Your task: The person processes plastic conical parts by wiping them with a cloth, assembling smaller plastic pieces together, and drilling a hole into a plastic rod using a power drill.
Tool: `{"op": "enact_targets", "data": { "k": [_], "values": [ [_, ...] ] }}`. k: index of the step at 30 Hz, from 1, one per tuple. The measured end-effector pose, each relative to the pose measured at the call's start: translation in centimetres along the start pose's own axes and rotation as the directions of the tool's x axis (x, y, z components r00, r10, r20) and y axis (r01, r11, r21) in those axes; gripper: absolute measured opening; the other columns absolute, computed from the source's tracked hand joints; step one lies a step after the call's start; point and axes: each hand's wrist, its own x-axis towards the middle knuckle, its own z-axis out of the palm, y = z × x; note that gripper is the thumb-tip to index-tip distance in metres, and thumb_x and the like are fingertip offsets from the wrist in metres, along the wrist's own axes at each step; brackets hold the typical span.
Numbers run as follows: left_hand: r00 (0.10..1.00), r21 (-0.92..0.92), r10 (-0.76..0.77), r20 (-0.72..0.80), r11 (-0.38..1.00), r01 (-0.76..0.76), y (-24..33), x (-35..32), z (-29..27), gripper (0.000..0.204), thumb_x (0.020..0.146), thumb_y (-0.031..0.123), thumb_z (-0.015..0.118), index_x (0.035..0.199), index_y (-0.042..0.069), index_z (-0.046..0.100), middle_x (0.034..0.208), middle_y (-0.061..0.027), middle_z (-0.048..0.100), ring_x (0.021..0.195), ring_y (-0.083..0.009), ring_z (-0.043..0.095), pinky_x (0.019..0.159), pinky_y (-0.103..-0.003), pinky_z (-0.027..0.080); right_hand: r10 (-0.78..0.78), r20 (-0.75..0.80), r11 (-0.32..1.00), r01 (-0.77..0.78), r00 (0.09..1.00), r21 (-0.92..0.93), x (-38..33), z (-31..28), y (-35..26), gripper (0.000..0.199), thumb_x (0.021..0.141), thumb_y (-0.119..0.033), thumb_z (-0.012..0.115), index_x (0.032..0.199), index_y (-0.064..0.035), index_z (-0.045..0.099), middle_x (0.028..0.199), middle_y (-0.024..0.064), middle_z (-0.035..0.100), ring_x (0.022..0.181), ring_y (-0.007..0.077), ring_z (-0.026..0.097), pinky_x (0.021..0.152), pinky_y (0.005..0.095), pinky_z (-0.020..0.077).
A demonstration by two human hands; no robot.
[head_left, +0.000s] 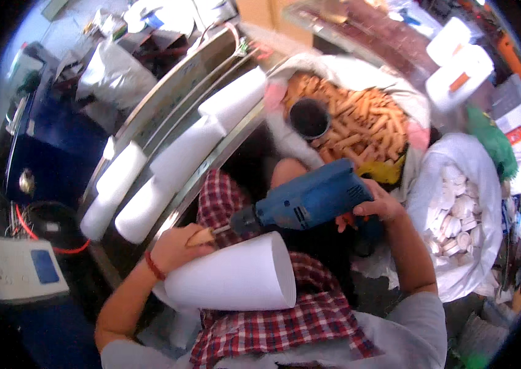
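Head view: the left hand (175, 249) is closed around a short tan cylindrical piece (201, 238). The right hand (382, 204) grips the rear of a blue-bodied power drill (306, 195), its slim metal bit (221, 229) at the piece's near end; depth of entry cannot be told. Judged good practice: keep bit and piece in line, feed lightly, fingers behind the tip. A large white tapered cylinder (229, 275) lies over the lap just below the bit, limiting downward swing. Beyond the drill stands a cream fabric sack (419, 101) of tan pieces; withdrawal rightward appears the freer path.
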Motion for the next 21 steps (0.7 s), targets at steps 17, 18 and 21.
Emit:
{"op": "enact_targets", "data": {
  "k": [17,18,21],
  "values": [
    [0.994,0.131,0.046,0.100,0.990,-0.059,7.1,-2.4,-1.5,0.051,0.075,0.060,0.062,0.078,0.010,0.059,0.067,-0.0134,0.061,0.065,-0.0318,0.062,0.059,-0.040,0.047,-0.289,-0.745,0.640,0.701,0.601,0.316,11.2,-17.2,-2.3,0.032,0.084,-0.030,0.063,0.101,-0.0030,0.058,0.085,0.0081,0.062,0.075,0.0207,0.061,0.066,0.0319,0.0513],
    [0.996,0.169,0.038,0.079,0.984,-0.051,7.9,-1.8,-1.4,0.048,0.075,0.057,0.065,0.077,0.009,0.058,0.068,-0.0128,0.061,0.065,-0.0309,0.062,0.059,-0.038,0.047,-0.278,-0.739,0.650,0.687,0.614,0.326,12.3,-18.1,-2.2,0.033,0.084,-0.031,0.063,0.101,-0.0029,0.058,0.087,0.0084,0.062,0.077,0.0211,0.061,0.068,0.0321,0.0510],
    [0.995,0.152,0.103,0.004,0.983,-0.102,8.7,-1.2,-0.7,0.048,0.076,0.056,0.063,0.083,0.009,0.061,0.071,-0.0125,0.062,0.067,-0.0300,0.062,0.060,-0.036,0.047,-0.236,-0.778,0.786,0.585,0.582,0.199,14.5,-21.6,-1.2,0.039,0.083,-0.031,0.065,0.105,-0.0008,0.057,0.097,0.0107,0.062,0.086,0.0236,0.061,0.073,0.0365,0.0511]
  ]
}}
